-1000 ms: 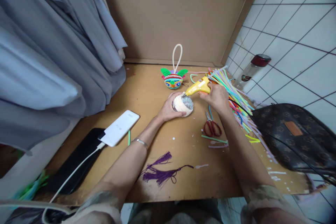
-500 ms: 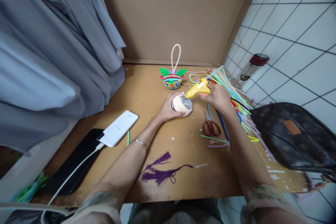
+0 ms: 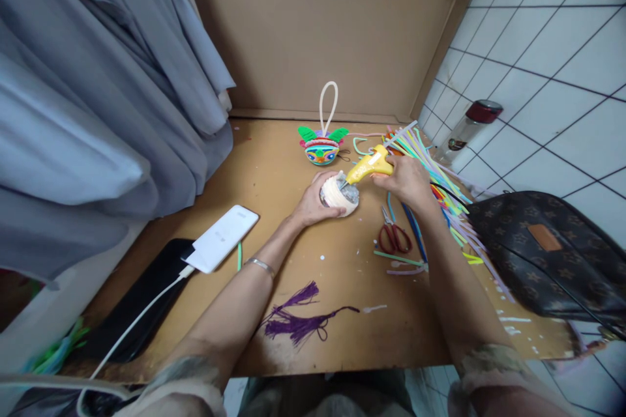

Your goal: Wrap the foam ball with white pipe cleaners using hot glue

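Note:
My left hand (image 3: 313,201) is closed around a small round ball wrapped in cream-coloured cord (image 3: 337,197), its greyish end facing up and to the right. A yellow hot glue gun (image 3: 370,165) is gripped in my right hand (image 3: 405,177). Its metal nozzle points down at the greyish end of the ball and appears to touch it. Just behind stands a colourful animal-head ornament (image 3: 321,151) with green ears and a white loop on top. Red-handled scissors (image 3: 394,236) lie on the table below the glue gun.
Many coloured pipe cleaners (image 3: 440,189) are heaped at the right, beside a brown patterned bag (image 3: 552,254) and a bottle (image 3: 469,130). Purple tassels (image 3: 298,322) lie near the front edge. A white power bank (image 3: 222,239) with a cable rests on a black object (image 3: 141,306) at left.
Almost nothing differs. Both hands keep the same hold, with the glue gun's nozzle still at the ball; the whole view has shifted very slightly.

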`<state>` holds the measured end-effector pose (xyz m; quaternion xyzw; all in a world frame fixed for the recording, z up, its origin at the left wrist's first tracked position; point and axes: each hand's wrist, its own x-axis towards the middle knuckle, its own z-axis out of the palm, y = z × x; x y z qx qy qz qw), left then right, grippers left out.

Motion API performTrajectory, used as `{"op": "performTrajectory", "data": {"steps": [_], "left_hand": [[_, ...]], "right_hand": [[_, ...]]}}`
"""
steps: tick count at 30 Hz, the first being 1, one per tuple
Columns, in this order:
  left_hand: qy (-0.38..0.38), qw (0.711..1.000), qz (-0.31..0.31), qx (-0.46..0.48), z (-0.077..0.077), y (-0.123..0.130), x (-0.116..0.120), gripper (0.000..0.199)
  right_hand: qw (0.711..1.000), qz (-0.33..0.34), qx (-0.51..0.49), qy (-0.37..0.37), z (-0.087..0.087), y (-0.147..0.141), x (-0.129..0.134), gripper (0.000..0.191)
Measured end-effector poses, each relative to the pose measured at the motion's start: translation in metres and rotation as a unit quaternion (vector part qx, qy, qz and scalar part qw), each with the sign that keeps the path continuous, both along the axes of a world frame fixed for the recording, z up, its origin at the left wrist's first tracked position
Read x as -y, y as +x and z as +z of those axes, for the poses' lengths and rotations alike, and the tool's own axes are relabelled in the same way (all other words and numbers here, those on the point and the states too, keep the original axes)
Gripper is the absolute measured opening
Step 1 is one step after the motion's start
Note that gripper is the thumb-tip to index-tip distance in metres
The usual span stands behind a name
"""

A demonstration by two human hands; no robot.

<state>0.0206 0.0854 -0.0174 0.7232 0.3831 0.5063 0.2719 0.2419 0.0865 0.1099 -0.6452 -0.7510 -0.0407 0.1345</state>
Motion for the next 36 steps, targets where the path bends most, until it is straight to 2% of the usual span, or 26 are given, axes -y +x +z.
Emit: {"op": "performTrajectory", "data": {"steps": [4, 11, 16, 36], "left_hand": [[0.006, 1.000, 0.001, -0.009, 0.001, 0.000, 0.000, 0.090], [0.015, 1.000, -0.006, -0.003, 0.000, 0.001, 0.000, 0.089], [0.014, 1.000, -0.002, -0.006, 0.000, 0.001, 0.000, 0.089], [0.008, 1.000, -0.006, -0.006, 0.002, 0.001, 0.001, 0.090]], "right_hand": [[1.000, 0.000, -0.005, 0.012, -0.003, -0.002, -0.001, 0.028], [0.999, -0.039, -0.004, 0.032, -0.007, -0.007, -0.005, 0.036], [0.999, -0.037, -0.009, 0.038, -0.009, -0.007, -0.004, 0.035], [1.000, -0.008, 0.024, -0.002, 0.003, 0.000, 0.001, 0.030]]}}
